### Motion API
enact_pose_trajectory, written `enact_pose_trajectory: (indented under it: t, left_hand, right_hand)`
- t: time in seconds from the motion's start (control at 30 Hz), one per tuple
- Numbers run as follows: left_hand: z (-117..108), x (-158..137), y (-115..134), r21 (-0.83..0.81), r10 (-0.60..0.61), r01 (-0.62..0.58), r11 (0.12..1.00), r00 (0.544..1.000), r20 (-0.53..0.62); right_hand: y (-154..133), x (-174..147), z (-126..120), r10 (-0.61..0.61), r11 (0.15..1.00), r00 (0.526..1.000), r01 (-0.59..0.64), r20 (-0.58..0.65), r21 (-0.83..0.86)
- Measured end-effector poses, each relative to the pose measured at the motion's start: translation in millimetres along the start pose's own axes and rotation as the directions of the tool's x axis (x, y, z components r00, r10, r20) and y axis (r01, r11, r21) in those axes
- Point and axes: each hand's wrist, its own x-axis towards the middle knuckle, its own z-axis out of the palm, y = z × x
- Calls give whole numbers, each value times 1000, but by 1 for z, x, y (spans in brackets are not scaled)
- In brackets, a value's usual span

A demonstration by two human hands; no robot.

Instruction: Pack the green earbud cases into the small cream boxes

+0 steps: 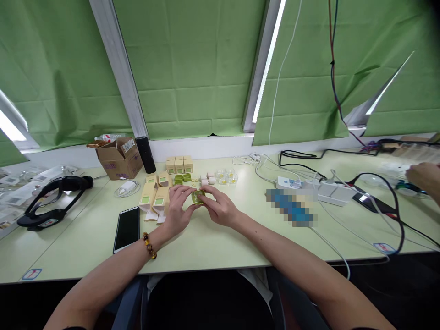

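Note:
A small square green container (198, 197), see-through on top, is held just above the table between both hands. My left hand (178, 206) pinches its left side, and the fingers of my right hand (221, 207) close on its right side. Just beyond the hands lie green square trays (182, 178), tiny yellow pieces (194, 180), pale pink cylinders (207, 179) and clear cups with yellow centres (227, 176). Next to my left hand are opened kraft boxes (147, 198) with green labels; several closed small boxes (179, 164) stand behind.
A phone (126, 230) lies left of my left forearm. Farther left are a black headset (55, 201), a cardboard box (119, 159) and a black cylinder (145, 155). Cables and a white power strip (332, 192) occupy the right, where another person's hand (424, 178) shows.

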Motion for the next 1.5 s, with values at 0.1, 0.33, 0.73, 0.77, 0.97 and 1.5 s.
enact_pose_trajectory:
  t: [0.1, 0.33, 0.73, 0.77, 0.97, 1.5]
  left_hand:
    - [1, -1, -3, -2, -15, 15, 1000, 1000, 12]
    - [2, -1, -5, -16, -42, 43, 999, 999, 33]
    - [2, -1, -3, -36, -50, 51, 998, 998, 36]
    - [2, -1, -4, -36, -51, 53, 998, 998, 35]
    - [3, -2, -6, -32, -60, 61, 998, 998, 28]
    - [3, -2, -4, -29, -54, 55, 998, 998, 41]
  right_hand:
    - [0, 0, 1, 8, 1000, 1000, -8, 14, 5]
    - [0, -4, 6, 91, 992, 995, -87, -39, 90]
    - [2, -9, 8, 97, 987, 995, -91, -39, 134]
    - [2, -9, 8, 90, 988, 995, -83, -43, 133]
    - [3, -8, 9, 69, 991, 997, -66, -22, 115]
    - [1, -6, 11, 88, 986, 996, -83, -23, 146]
